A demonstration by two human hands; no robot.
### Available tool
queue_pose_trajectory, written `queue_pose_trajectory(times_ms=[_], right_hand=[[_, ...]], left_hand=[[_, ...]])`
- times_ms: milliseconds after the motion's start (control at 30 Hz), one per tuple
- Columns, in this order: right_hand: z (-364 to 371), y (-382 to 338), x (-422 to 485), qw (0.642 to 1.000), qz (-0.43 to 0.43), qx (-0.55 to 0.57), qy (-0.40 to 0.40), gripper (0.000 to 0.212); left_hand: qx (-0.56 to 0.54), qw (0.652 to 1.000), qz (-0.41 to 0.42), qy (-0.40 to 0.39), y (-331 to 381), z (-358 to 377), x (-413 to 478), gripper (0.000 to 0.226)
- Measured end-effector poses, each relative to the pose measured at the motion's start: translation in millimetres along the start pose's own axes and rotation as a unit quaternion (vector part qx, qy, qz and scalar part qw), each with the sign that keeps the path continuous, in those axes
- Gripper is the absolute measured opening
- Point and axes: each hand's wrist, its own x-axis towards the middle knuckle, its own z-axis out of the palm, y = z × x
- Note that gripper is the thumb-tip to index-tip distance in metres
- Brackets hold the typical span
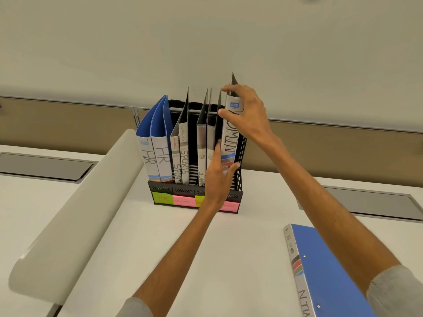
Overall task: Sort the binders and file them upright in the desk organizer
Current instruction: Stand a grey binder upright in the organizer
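Note:
A black mesh desk organizer (161,186) stands on the white desk, with coloured slot labels along its front. Two blue HR binders (160,133) fill its left slot. Two SPORTS binders (184,156) stand beside them, then two black binders (201,143). My right hand (248,113) grips the top of a black ADMIN binder (229,140), upright in the rightmost slot. My left hand (217,179) touches that binder's lower spine with straight fingers. Another blue binder (325,266) lies flat at the near right.
A rounded white partition (75,213) runs diagonally along the left. Grey recessed cable hatches sit in the desk at far left (43,167) and far right (375,202). A beige panel wall rises behind the organizer.

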Motion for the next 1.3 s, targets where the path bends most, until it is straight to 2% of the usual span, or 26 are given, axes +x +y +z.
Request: queue_pose_trajectory(times_ms=[67,167,467,667,833,1067,1200,1300], right_hand=[[3.1,-1.4,-0.5,1.000,0.001,0.006,0.010,0.043],[2.8,-3.8,-0.6,1.000,0.000,0.017,0.010,0.042],[-3.5,2.5,-8.4,0.999,0.009,0.035,0.015,0.044],[-3.9,9.1,-17.7,0.996,0.012,0.052,0.071,0.042],[-4.6,13.0,-21.9,0.994,0.016,0.076,0.081,0.041],[-8.3,10.6,-20.7,0.995,0.011,0.081,0.063,0.040],[-10.3,13.7,-24.6,0.997,-0.011,0.074,0.028,0.039],[-7.3,19.8,-27.4,0.994,0.000,0.079,0.080,0.037]], left_hand=[[0.016,0.999,-0.042,-0.019,-21.3,-3.0,-24.2,0.064],[0.111,0.990,-0.074,-0.042,-51.8,-8.8,-54.2,0.049],[0.284,0.955,-0.079,-0.042,-56.0,-8.1,-43.9,0.051],[0.297,0.951,-0.089,-0.019,-59.0,-0.5,-40.5,0.049],[0.312,0.943,-0.116,-0.013,-55.5,0.7,-33.5,0.046],[0.353,0.926,-0.125,-0.057,-49.3,1.5,-26.3,0.039],[0.401,0.897,-0.142,-0.121,-43.8,9.9,-20.2,0.040],[0.380,0.905,-0.150,-0.121,-45.7,11.6,-21.8,0.040]])
